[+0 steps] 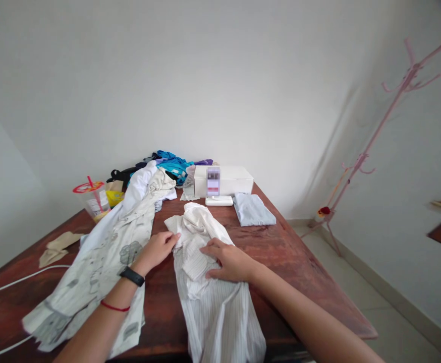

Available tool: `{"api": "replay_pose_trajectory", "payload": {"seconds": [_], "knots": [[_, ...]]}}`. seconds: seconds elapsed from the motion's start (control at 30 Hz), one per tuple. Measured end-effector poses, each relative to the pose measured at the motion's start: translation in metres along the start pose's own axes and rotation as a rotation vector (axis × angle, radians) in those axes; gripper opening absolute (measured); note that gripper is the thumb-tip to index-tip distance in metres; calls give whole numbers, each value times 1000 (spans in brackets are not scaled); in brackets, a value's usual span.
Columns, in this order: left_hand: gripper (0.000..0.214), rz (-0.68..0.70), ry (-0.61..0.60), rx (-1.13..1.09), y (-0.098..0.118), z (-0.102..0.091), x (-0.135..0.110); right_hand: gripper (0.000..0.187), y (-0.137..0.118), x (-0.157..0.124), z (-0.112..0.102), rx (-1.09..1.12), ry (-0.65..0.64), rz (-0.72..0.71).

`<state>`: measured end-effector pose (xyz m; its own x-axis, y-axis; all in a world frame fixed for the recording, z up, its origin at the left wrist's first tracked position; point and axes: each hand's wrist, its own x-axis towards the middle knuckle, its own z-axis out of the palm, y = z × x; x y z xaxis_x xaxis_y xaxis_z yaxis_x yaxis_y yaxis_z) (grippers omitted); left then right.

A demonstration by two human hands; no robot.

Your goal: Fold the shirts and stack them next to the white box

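A white shirt with thin stripes [220,307] lies lengthwise before me, its lower end hanging over the table's near edge. At its upper left, my left hand [159,250] pinches the cloth between thumb and fingers. My right hand [230,259] rests on the shirt's right side, fingers apart and lying on the fabric. Part of the shirt is folded over in its middle, and its collar end is bunched toward the far side. Left of it, partly under my left forearm, a white garment with grey prints [103,267] is spread out.
A folded light-blue garment [254,209] lies at the right, near a white box [228,176] and a propped phone [213,181]. A plastic cup with straw [95,199] stands left; heaped clothes [173,164] lie behind. A white cable [23,278] crosses the wooden table [281,272]. A pink coat rack [375,131] stands right.
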<state>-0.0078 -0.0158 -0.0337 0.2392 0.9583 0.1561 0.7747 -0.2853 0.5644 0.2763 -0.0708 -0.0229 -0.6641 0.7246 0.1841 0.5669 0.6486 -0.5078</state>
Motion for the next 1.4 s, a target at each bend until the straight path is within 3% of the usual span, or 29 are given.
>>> {"api": "replay_pose_trajectory", "payload": {"seconds": [0.23,0.4,0.57,0.73,0.83,0.93,1.07,1.13,1.3,1.4], "knots": [[47,48,-16,-24,1,3,-2,71,6,6,8,-37,17,98],[42,63,-27,-22,-1,6,-1,27,3,7,6,5,11,4],[42,61,-31,-29,-5,9,1,23,3,7,6,100,51,-36],[42,74,-34,-43,-6,9,1,13,6,6,5,302,141,-6],[42,67,-48,-62,-7,9,1,24,9,6,-1,565,202,86],[39,51,-15,-57,-6,9,1,32,19,8,-15,888,400,159],[39,44,40,-103,-6,8,0,33,50,5,-48,1197,923,191],[38,36,59,-112,-5,8,0,31,72,0,-66,1293,1124,183],[35,34,76,-138,-4,7,0,16,122,-22,-96,1363,1554,371],[36,34,85,-150,-4,7,0,19,135,-29,-101,1259,1685,387]]}}
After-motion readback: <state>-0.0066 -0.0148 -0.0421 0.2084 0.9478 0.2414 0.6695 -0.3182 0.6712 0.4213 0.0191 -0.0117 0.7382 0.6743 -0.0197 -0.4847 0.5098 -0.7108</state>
